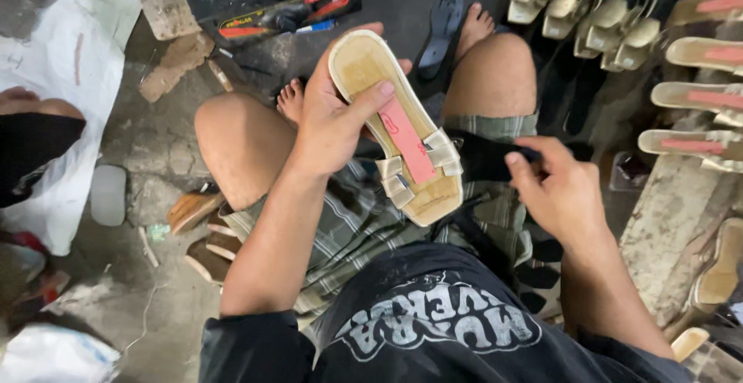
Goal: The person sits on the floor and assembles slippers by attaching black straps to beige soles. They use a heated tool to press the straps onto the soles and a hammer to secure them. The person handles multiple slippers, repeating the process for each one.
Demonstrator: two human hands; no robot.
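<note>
Your left hand (329, 124) clamps the beige sandal (396, 139), thumb across its insole; your right hand (553, 186) pinches a black strap piece (487, 157). Tugging sideways could twist the sandal loose.

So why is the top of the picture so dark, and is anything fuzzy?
Head view: light falls softly on the sandal and the left hand, with no glare; the floor beyond the knees lies in shadow. Head view: the right hand looks slightly blurred, and so does the dark strip it pinches. Head view: the sandals on the rack bend a little at the edge.
</note>
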